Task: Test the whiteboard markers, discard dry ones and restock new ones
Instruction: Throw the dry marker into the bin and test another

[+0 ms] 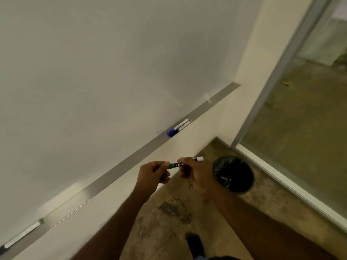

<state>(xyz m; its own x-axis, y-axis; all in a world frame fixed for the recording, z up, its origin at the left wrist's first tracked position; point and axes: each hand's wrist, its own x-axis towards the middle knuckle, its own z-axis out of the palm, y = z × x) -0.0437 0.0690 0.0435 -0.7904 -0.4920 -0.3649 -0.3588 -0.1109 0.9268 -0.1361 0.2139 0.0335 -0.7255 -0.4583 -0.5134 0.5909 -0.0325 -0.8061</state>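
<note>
whiteboard [93, 72] | tray [142, 152] along its bottom edge, two markers [178, 127] near tray's right end | bin [233, 174] on floor, just right of right hand [195, 175] | left hand [152, 173] pinches green cap [171, 166], right hand curled round barrel | marker [177, 164] in air below tray, axis left-right, cap should pull leftward

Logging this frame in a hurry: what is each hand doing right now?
Left hand: pinches the green-capped end of the marker.
Right hand: grips the barrel of the same marker.
</note>
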